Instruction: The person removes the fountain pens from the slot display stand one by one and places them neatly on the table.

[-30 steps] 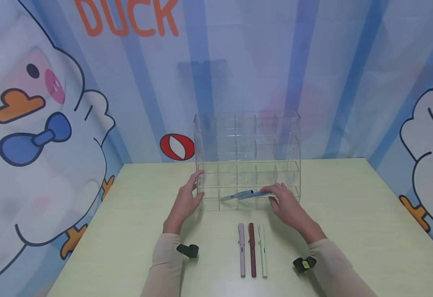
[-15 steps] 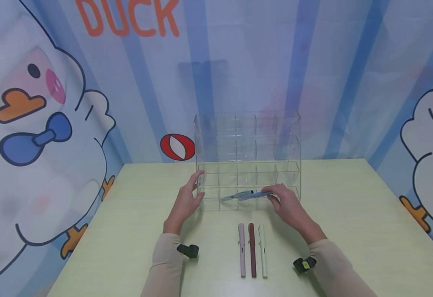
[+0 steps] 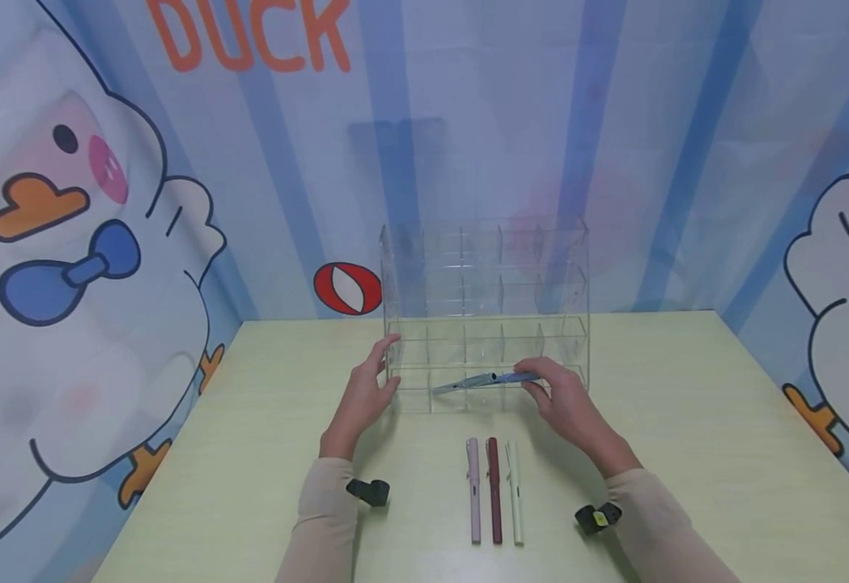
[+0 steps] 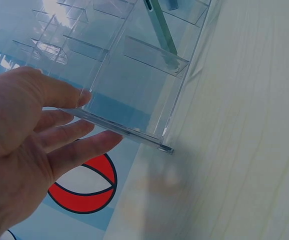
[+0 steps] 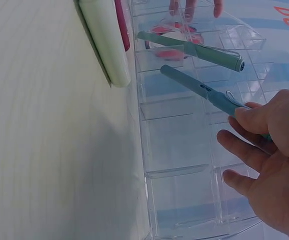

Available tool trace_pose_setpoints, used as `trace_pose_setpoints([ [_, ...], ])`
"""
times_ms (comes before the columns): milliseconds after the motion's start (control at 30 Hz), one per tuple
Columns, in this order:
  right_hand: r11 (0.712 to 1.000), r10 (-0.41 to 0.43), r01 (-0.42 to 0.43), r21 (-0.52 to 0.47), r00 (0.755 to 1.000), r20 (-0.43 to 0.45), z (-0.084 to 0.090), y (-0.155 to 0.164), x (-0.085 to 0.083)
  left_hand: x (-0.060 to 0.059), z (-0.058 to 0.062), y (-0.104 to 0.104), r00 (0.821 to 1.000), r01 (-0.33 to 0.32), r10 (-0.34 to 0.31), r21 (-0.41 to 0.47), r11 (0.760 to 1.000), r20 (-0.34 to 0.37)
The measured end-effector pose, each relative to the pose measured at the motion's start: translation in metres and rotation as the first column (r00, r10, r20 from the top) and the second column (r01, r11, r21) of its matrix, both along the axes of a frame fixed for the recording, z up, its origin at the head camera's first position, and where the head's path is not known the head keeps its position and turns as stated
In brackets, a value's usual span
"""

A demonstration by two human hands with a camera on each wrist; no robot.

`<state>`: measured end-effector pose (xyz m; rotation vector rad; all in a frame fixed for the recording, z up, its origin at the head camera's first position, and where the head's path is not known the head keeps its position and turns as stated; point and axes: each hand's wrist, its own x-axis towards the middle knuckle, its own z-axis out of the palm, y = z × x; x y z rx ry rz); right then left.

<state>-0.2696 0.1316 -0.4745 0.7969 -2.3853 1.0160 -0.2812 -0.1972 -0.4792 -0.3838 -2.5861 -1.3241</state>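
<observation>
At the clear rack (image 3: 484,316), the right hand (image 3: 566,401) pinches a blue pen (image 3: 517,378) pointing leftward, left hand (image 3: 366,397) open-fingered.

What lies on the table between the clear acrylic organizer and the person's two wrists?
In the head view, three capped pens lie side by side: a pink pen, a dark red pen and a pale green pen, short of the clear acrylic organizer.

I'm steadying the clear acrylic organizer (image 3: 486,312) with my left hand (image 3: 366,397) while my right hand (image 3: 564,401) is pinching a blue pen (image 3: 506,379) at its lowest tier.
</observation>
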Motion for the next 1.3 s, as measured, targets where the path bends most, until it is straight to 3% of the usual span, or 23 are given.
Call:
trace_pose_setpoints([
  [467, 0.995, -0.015, 0.02, -0.103, 0.999, 0.047, 0.01, 0.005, 0.003, -0.001, 0.0, 0.001, 1.0, 0.009, -0.009, 0.004, 1.0, -0.003],
  [767, 0.988, -0.035, 0.036, -0.153, 0.999, 0.012, 0.013, 0.008, 0.003, 0.0, 0.001, 0.001, 1.0, 0.018, -0.018, -0.003, 1.0, -0.021],
  [1300, 0.951, 0.003, 0.016, -0.31, 0.998, 0.059, 0.027, 0.013, 0.007, -0.001, -0.001, 0.0, 1.0, 0.009, -0.009, 0.002, 1.0, -0.006],
])
